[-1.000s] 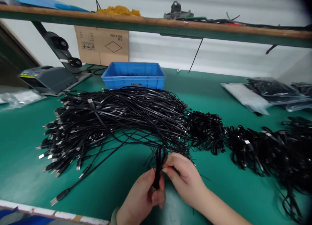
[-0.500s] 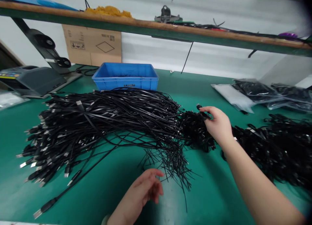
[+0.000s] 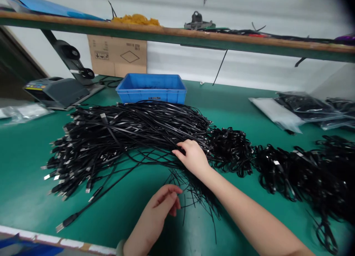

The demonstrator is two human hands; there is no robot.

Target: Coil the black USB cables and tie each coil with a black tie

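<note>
A thick spread of black USB cables (image 3: pixel 133 126) lies across the bench, many of its metal plugs pointing left. My right hand (image 3: pixel 192 158) is over the right part of these cables, its thumb and forefinger apart near the strands. No cable is visibly gripped in it. Lower down, my left hand (image 3: pixel 163 208) is closed, thumb against the curled fingers. Whatever it pinches is too small to make out. Thin black ties (image 3: pixel 203 197) lie beside its fingertips, partly under my right forearm. Small coiled cables (image 3: pixel 231 149) are heaped to the right of the long ones.
More coiled cables (image 3: pixel 313 178) are piled along the right side. Behind the long cables stands a blue bin (image 3: pixel 151 97). A grey tape dispenser (image 3: pixel 59 91) is at the back left, and plastic bags (image 3: pixel 299 108) lie at the back right. A shelf (image 3: pixel 172 32) spans above.
My right hand has let go of a black coiled cable at the small heap and moved left to the long cables. My left hand's fingers have closed. The view has shifted left.
</note>
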